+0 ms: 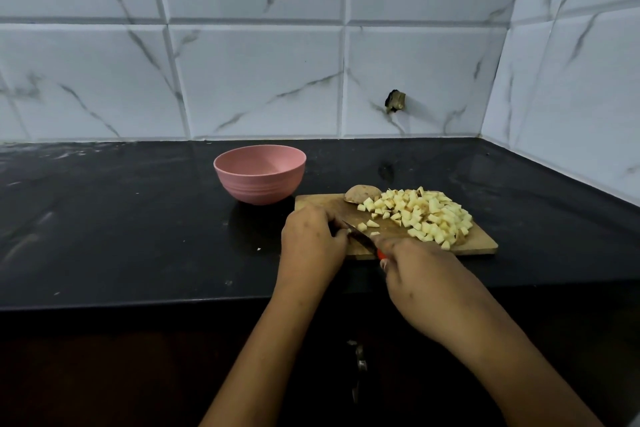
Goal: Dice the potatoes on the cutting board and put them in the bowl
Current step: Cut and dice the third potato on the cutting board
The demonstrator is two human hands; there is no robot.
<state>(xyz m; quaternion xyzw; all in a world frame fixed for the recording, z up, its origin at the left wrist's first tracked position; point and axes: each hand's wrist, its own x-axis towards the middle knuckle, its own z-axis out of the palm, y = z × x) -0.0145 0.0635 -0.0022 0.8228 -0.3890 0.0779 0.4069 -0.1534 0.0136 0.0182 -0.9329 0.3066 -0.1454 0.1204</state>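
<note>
1. Grips the knife (362,237) in the right hand (415,274), fingers wrapped tight round the orange handle; points the blade away and leftward from that grip, up to the fingertips of the left hand (313,236)
2. Curls the left hand down onto the cutting board (485,247), just left of the blade; cannot tell of any piece pinched beneath, though likely pins a last strip of potato there
3. Finds the diced potatoes (426,215) heaped on the board just beyond and right of the knife grip, with a few loose cubes beside the blade; finds an uncut potato half (358,197) beyond the blade tip, skin up, touching the heap
4. Finds the bowl (259,173) beyond the left hand, off the board on the counter (138,218), with no dice showing inside
5. Expect light, firm, wet cubes: apt to cling to steel, skid and roll; better scooped in cupped palms or swept off the board's edge than pinched singly
6. Expect a hard, rounded, rocking half: take hold over the skin with tucked fingertips, flat face down
7. Hard to make out: the cutting edge under both hands, most of the handle inside the right fist, the left fingertips, the board's near left corner, the bowl's floor behind its near wall
</note>
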